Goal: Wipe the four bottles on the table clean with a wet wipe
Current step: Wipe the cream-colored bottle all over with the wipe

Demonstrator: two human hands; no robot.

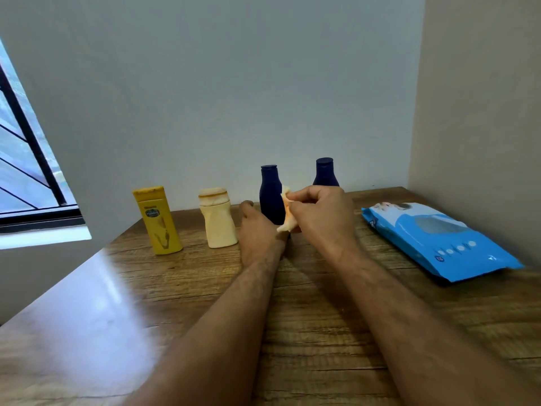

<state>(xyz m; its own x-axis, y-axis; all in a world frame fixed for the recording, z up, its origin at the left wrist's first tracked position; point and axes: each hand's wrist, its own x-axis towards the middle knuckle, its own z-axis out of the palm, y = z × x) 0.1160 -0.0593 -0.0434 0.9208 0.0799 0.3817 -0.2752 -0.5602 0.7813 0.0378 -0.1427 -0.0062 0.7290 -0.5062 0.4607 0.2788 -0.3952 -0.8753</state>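
Four bottles stand upright in a row near the back edge of the wooden table (322, 332): a yellow bottle (158, 221), a cream bottle (218, 219), then two dark blue ones. The left hand (257, 230) wraps around the lower body of the nearer blue bottle (270, 191), steadying it, while the right hand (319, 216) pinches a crumpled wet wipe (286, 212) against that bottle's right flank. The bottle's long axis runs vertically, so the wiping stroke likely needs to travel up towards the cap or around its girth. The second blue bottle (325, 172) stands just behind the right hand; the blue wipes pack (439, 238) lies well apart to the right
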